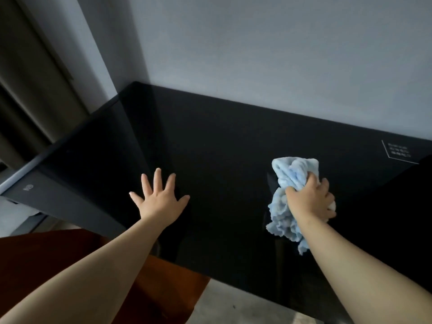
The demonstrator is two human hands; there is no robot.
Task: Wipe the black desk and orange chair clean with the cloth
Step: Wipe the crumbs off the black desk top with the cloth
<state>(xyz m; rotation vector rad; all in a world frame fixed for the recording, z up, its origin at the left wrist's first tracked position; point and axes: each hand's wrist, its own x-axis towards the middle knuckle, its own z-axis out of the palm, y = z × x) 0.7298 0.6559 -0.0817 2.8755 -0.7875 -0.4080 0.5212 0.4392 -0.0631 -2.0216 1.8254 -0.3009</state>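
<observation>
Two bare hands on a glossy black desk point(222, 146), one holding a cloth.

The left hand point(159, 202) lies flat, fingers straight and spread. The right hand point(311, 202) clenches a crumpled light blue cloth point(284, 213), which bunches beyond its fingertips and trails below its thumb. The orange chair point(70, 265) sits beneath the left forearm.

A plain grey-blue wall point(268, 54) fills the view from 11 to 2 o'clock, evenly and dimly lit. At 10 o'clock hangs a drab curtain point(35, 73) in long vertical folds, dark between them. At 9 o'clock a dark flat panel point(58, 183) with a small round logo leans out from the corner. A pale grey floor point(233, 305) shows at 6 o'clock, and a lighter patch at 8 o'clock.
</observation>
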